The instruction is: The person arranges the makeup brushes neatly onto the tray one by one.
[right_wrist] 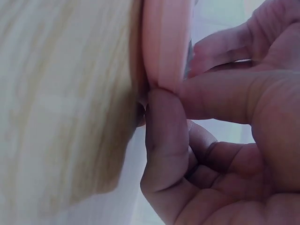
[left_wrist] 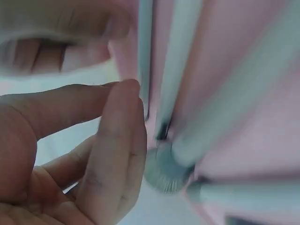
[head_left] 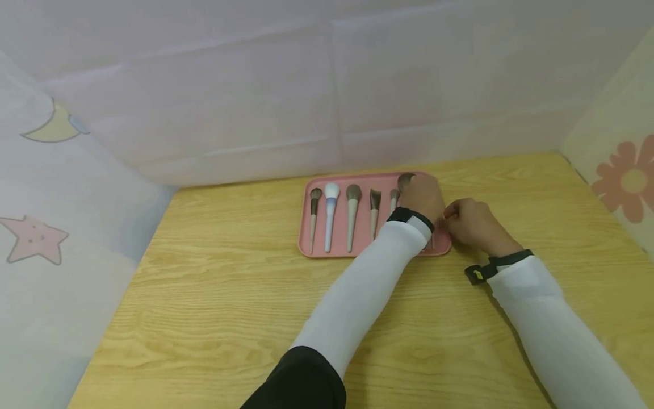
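Note:
A pink tray [head_left: 357, 254] lies on the wooden table [head_left: 230, 295] with several makeup brushes side by side in it, among them a white-and-blue brush [head_left: 330, 218] and a grey-handled brush [head_left: 352, 218]. My left hand [head_left: 421, 199] hovers over the tray's right part and hides the brushes there; only a dark brush head [head_left: 405, 180] peeks out above it. In the blurred left wrist view its thumb and forefinger [left_wrist: 124, 122] meet beside a thin handle [left_wrist: 144, 56]; whether they grip it is unclear. My right hand [head_left: 452, 215] pinches the tray's right rim [right_wrist: 166, 42] between thumb and forefinger [right_wrist: 161, 126].
Pale fabric walls with moon, star and flower prints enclose the table at the back and on both sides. Bare wood stretches in front of the tray and to its left. Both forearms in white sleeves cross the table's front right.

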